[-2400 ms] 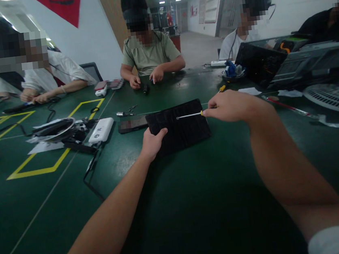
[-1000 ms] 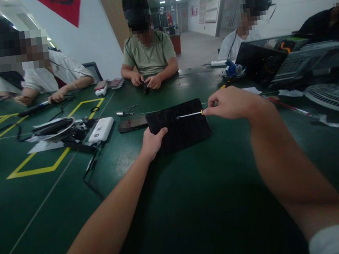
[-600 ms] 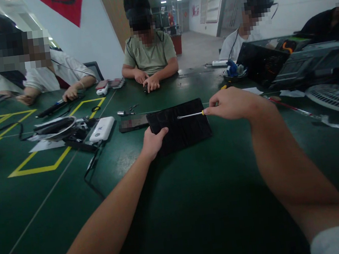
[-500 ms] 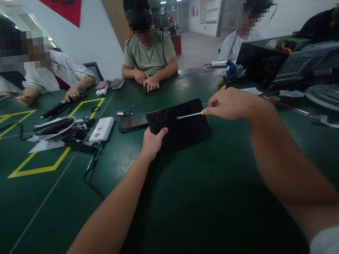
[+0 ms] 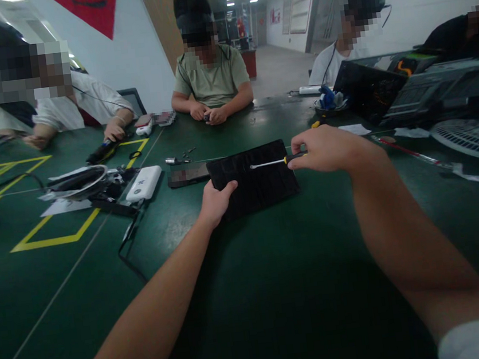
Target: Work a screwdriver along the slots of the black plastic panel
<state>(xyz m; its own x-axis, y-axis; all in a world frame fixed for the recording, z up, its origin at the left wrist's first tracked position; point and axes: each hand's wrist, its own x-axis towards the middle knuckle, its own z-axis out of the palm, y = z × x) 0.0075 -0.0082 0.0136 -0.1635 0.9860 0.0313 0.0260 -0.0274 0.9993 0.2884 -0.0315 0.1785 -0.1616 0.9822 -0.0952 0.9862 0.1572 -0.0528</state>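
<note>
Left hand (image 5: pixel 216 200): fingers clamped on the left edge of the black panel (image 5: pixel 264 187)
Right hand (image 5: pixel 320 148): fingers curled round a screwdriver (image 5: pixel 274 163), shaft across the panel

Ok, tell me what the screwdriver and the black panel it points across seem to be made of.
The screwdriver's shaft looks like polished steel: it is bright and silvery. Its handle, yellow and black, is probably plastic.

The black panel seems to be matte moulded plastic, judging by the faint ribs, but it is too dark to be sure.
</note>
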